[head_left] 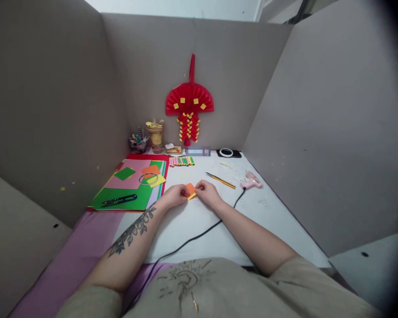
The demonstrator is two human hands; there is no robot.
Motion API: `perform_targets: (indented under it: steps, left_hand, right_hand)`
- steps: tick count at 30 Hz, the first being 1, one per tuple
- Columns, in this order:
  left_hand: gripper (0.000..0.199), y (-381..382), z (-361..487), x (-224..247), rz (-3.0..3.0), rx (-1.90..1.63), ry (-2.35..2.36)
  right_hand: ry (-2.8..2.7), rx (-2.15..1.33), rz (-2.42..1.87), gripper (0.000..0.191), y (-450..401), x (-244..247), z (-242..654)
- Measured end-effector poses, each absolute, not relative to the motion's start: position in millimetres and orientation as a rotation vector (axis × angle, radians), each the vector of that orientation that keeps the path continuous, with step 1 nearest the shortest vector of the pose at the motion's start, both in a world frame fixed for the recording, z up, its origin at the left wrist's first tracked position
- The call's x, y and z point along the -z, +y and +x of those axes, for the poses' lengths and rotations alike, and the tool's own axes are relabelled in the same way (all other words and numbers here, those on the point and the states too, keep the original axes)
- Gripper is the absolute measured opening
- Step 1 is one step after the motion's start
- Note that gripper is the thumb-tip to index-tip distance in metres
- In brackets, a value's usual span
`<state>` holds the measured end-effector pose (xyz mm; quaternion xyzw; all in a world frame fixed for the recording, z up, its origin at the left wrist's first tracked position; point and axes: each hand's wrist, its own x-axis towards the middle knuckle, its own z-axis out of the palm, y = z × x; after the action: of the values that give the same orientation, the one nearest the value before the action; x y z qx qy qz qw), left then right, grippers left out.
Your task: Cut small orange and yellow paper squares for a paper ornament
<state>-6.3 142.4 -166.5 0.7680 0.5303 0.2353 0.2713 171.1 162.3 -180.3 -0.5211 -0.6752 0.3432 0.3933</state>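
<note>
A small orange piece of paper [190, 190] with a yellow strip along its near edge lies between my hands at the middle of the white table [199, 238]. My left hand [176, 195] pinches its left side with curled fingers. At the right side my right hand [207, 192] grips it the same way. An orange pencil [227, 183] and a dark-tipped tool beside it lie just right of my right hand. Farther back is a row of small rolled paper tubes [181, 161] in pink, green and yellow.
Coloured paper sheets [142, 198] are stacked at left, with black thread snips [119, 201] and a ring [148, 179] on them. A pink glue gun [252, 181] stands at right; its black cord [192, 240] crosses the table. A red paper fan decoration [189, 99] hangs behind.
</note>
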Motion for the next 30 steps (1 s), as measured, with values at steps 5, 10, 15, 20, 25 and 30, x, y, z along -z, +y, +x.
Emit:
perform_targets:
  steps: [5, 10, 15, 20, 25, 30]
  left_hand:
    - [0.021, 140.3, -5.5, 163.6, 2.098, -0.629, 1.435]
    - [0.025, 138.0, -4.3, 160.8, 2.101, -0.596, 1.448]
    - [0.027, 139.7, -5.2, 165.3, 2.130, -0.599, 1.386]
    - [0.029, 141.7, -5.5, 168.1, 2.162, -0.587, 1.377]
    - [0.032, 141.2, -5.4, 165.3, 2.180, -0.565, 1.386]
    - [0.032, 140.2, -5.3, 163.4, 2.198, -0.560, 1.383]
  right_hand:
    - [-1.803, -0.827, -1.350, 0.009, 167.5, 179.9, 177.6]
    - [-1.840, -0.805, -1.387, 0.011, 166.2, 176.7, 179.5]
    - [-1.854, -0.796, -1.421, 0.011, 166.9, 176.3, 180.4]
    - [-1.864, -0.811, -1.439, 0.012, 168.9, 177.8, 180.5]
    - [-1.865, -0.784, -1.443, 0.011, 168.4, 179.6, 180.6]
    - [-1.888, -0.727, -1.464, 0.012, 167.2, 180.8, 178.7]
